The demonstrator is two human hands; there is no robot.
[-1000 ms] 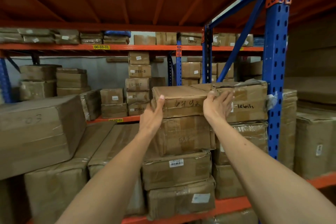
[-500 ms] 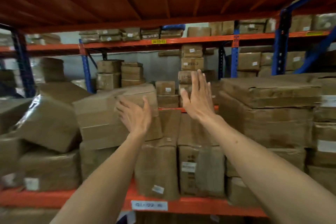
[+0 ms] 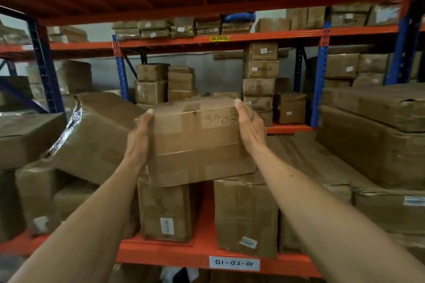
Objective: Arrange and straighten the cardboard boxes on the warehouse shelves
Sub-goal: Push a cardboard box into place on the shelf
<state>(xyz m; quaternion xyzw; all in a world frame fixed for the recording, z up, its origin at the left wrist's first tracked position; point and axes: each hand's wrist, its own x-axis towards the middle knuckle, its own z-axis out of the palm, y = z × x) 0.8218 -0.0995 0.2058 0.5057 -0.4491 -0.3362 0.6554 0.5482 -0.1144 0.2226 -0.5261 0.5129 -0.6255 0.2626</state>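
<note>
A taped cardboard box marked 3503 (image 3: 195, 140) sits at the centre, resting on the upright boxes (image 3: 167, 211) below it. My left hand (image 3: 139, 138) grips its left end, thumb up along the front corner. My right hand (image 3: 250, 128) grips its right end, thumb on the top edge and fingers hidden behind the box. The box is slightly tilted, its left end lower than its right.
A large box with torn silver wrap (image 3: 94, 135) leans crookedly to the left. Flat wide boxes (image 3: 372, 128) are stacked on the right. The orange shelf beam (image 3: 174, 255) carries a label 01-02-01. Blue uprights (image 3: 318, 80) and further stacked boxes stand behind.
My view has swung from the right-hand stack to the left. Both hands, open in the air half a second ago, now hold the two ends of the 3503 box.
</note>
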